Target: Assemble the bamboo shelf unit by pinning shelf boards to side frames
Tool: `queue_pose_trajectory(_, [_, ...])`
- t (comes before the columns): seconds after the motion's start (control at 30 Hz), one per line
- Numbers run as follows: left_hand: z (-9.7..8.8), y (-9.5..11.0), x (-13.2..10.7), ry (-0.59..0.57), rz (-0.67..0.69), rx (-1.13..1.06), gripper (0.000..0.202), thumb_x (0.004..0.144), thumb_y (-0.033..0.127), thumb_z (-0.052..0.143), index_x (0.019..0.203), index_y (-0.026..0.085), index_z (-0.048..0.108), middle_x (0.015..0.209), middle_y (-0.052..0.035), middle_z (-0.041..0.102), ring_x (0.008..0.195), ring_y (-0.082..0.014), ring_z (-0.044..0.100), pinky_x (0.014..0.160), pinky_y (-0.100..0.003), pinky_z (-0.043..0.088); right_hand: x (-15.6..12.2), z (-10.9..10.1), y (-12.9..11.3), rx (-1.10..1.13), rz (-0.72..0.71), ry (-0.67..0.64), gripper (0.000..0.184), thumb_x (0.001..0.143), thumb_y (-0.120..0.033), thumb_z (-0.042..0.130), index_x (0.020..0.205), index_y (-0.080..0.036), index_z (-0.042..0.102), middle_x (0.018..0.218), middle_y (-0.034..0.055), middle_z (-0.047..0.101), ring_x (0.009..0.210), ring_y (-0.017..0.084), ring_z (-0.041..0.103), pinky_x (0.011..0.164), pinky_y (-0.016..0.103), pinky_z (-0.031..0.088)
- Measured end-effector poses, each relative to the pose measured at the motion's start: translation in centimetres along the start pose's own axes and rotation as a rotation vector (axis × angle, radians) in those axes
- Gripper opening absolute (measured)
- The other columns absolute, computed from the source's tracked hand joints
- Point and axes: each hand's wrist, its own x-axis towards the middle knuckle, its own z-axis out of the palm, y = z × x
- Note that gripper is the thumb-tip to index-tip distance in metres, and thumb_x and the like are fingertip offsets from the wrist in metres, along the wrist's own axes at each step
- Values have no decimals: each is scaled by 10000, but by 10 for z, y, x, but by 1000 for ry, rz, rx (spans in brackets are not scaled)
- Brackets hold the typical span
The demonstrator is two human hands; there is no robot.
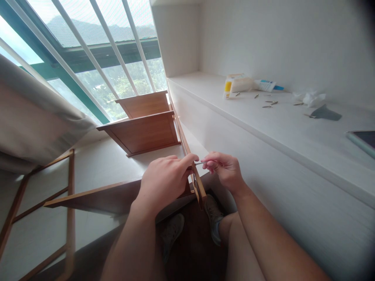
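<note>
My right hand (pixel 224 168) is closed in a pinch on a thin metal rod (pixel 201 162), which looks like a hex key or a long screw; its exact kind is hard to make out. The rod's far end meets the outer side of a wooden rail (pixel 200 187) on a brown shelf unit. From the other side, my left hand (pixel 165 181) grips this rail, its thumb and forefinger near the rod's tip and its other fingers partly hidden. Brown shelf boards (pixel 140 132) join the rail farther off, and another board (pixel 102 197) extends left below my left wrist.
On the white ledge (pixel 293 132) at right lie several metal screws (pixel 271 103), a white tube (pixel 265 85), a plastic packet (pixel 238 84), crumpled plastic (pixel 310 98), a grey piece (pixel 325 113) and a phone (pixel 363 140). A wooden frame (pixel 71 195) leans at left beneath a curtain (pixel 38 117). A barred window is behind.
</note>
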Motion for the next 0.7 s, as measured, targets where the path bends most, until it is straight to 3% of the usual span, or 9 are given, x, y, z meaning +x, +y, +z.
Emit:
queue_pose_trajectory(0.47, [1,-1,0,6,5,-11,299,944,319,421,1212,399,527,867,4,692,815,-218,661,610,-293,342,-2,0,-4,21,56,-9,206,862,-366,644,849,-180,733,576,-7,586,525,114,484,515,256,393])
queue_pose_trajectory(0.7, [2,-1,-1,11,5,-10,302,945,318,420,1219,396,522,873,7,691,810,-219,658,611,-296,338,-1,-1,-4,30,91,-40,269,878,-391,619,931,-164,753,585,2,591,539,116,495,523,253,400])
